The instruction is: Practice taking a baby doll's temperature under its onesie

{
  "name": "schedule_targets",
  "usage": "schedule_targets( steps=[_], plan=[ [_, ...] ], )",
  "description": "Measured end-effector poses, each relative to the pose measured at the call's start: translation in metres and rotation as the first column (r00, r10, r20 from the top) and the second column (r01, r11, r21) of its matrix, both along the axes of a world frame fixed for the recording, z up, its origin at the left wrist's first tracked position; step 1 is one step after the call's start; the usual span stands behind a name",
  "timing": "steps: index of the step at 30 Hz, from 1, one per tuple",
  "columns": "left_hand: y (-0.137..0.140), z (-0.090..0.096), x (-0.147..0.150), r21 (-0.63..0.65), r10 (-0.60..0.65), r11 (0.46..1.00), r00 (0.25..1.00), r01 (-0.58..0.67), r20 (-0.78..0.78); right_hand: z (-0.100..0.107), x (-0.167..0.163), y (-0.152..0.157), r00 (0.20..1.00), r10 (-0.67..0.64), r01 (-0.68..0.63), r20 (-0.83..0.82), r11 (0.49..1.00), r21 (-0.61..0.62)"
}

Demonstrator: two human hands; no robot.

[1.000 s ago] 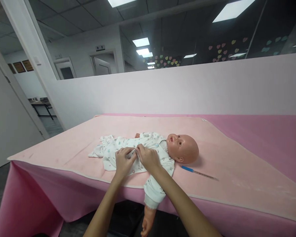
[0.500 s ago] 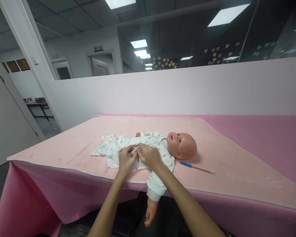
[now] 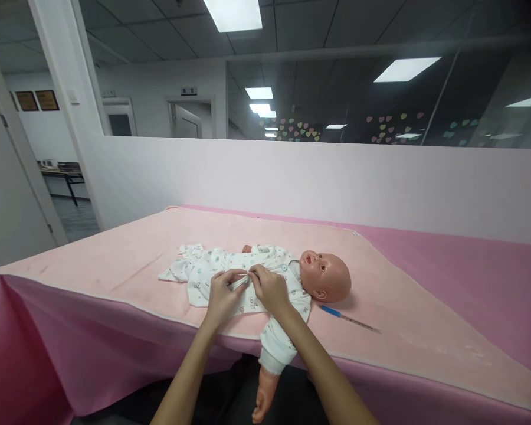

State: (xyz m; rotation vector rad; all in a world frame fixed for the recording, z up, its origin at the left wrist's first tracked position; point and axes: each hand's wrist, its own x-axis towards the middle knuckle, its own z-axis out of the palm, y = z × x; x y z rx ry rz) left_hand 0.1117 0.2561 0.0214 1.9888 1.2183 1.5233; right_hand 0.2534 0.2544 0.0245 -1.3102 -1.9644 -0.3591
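Note:
A baby doll lies on its back, head to the right, dressed in a white printed baby outfit. Over the doll's middle, my left hand pinches a fold of the outfit's front edge. Close against it, my right hand pinches the same cloth, the fingertips of both hands nearly meeting. Whether a fastener sits between the fingers is too small to tell. One round button shows near the doll's neck. The doll's near arm hangs over the table's front edge, below my right forearm.
A thermometer with a blue end lies right of the doll, near its head. Under everything is a pale pink blanket on a darker pink table cover. A white half wall with glass above stands behind the table.
The camera view has tilted and shifted slightly. Both hands stay at the outfit's front, still pinching the cloth, with only small finger movement.

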Motion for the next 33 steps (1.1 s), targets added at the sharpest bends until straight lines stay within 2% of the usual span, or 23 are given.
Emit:
schedule_targets(
  steps=[4, 8, 14, 18, 20, 22, 24, 26, 29, 33],
  plan=[
    [0.000, -0.002, -0.003, -0.027, -0.040, 0.999, 0.998, 0.041, 0.045, -0.001, 0.000, 0.002, 1.000, -0.021, 0.021, -0.002, 1.000, -0.007],
    [0.003, -0.004, -0.006, -0.074, -0.065, 0.995, 0.993, 0.072, 0.101, -0.003, 0.000, 0.004, 0.999, 0.010, -0.011, -0.047, 1.000, -0.017],
    [0.006, -0.004, -0.004, -0.041, -0.018, 0.999, 0.998, 0.020, 0.053, -0.002, 0.000, 0.003, 0.997, 0.063, -0.063, -0.051, 0.998, 0.000],
    [0.003, -0.006, -0.004, -0.050, 0.103, 0.994, 0.991, -0.099, 0.088, -0.001, 0.000, 0.004, 0.997, 0.046, -0.046, -0.061, 0.999, -0.004],
    [0.000, -0.005, -0.005, -0.019, 0.239, 0.971, 0.958, -0.239, 0.157, -0.001, 0.000, 0.003, 0.995, 0.039, -0.038, -0.089, 0.999, 0.008],
    [-0.004, -0.003, -0.006, 0.051, 0.361, 0.926, 0.915, -0.375, 0.180, -0.001, 0.000, 0.003, 0.993, 0.041, -0.037, -0.111, 0.999, 0.032],
    [-0.007, 0.001, -0.003, 0.143, 0.400, 0.901, 0.911, -0.411, 0.097, -0.001, 0.001, 0.002, 0.992, 0.047, -0.041, -0.115, 0.998, 0.055],
    [-0.009, 0.004, 0.001, 0.204, 0.365, 0.916, 0.928, -0.346, -0.067, -0.001, 0.001, 0.001, 0.992, 0.054, -0.046, -0.115, 0.996, 0.072],
    [-0.009, 0.007, 0.008, 0.198, 0.295, 0.948, 0.917, -0.248, -0.267, -0.002, 0.001, 0.002, 0.989, 0.053, -0.041, -0.136, 0.995, 0.090],
    [-0.008, 0.006, 0.011, 0.187, 0.283, 0.955, 0.897, -0.230, -0.339, -0.003, 0.002, 0.004, 0.986, 0.047, -0.030, -0.162, 0.994, 0.105]
  ],
)
